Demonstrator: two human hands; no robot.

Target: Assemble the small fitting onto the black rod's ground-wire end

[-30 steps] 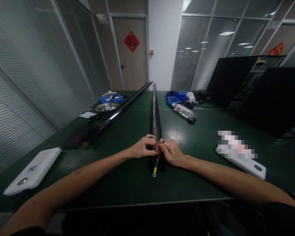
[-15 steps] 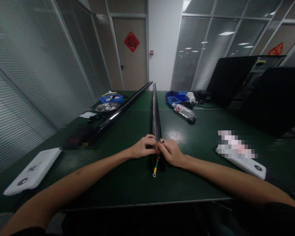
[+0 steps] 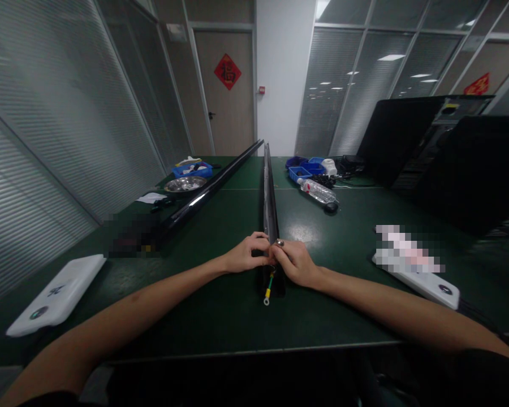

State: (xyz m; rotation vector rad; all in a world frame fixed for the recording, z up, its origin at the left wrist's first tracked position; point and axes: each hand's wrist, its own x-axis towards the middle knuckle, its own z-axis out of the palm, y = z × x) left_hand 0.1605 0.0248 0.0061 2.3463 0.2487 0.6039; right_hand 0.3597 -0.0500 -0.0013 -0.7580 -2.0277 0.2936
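Observation:
A long black channel-shaped rail (image 3: 268, 198) runs away from me down the table, its near end under my hands. My left hand (image 3: 251, 252) is closed on the rail from the left, fingers bent over its edge and thumb reaching across. Against it, from the right, my right hand (image 3: 296, 263) is closed too, with fingertips pressed into the channel and a ring on one finger. What those fingertips pinch is hidden. Below the hands, a short green wire (image 3: 271, 282) with a yellow sleeve and metal ring terminal (image 3: 266, 302) sticks out of the rail's near end.
A second black rail (image 3: 212, 189) lies diagonally on the left. White power-bank-like blocks (image 3: 61, 294) rest at both sides. Further back are a metal bowl (image 3: 185, 184), blue bins (image 3: 307, 168) and a plastic bottle (image 3: 319, 192). Black cases (image 3: 401, 133) stand at right.

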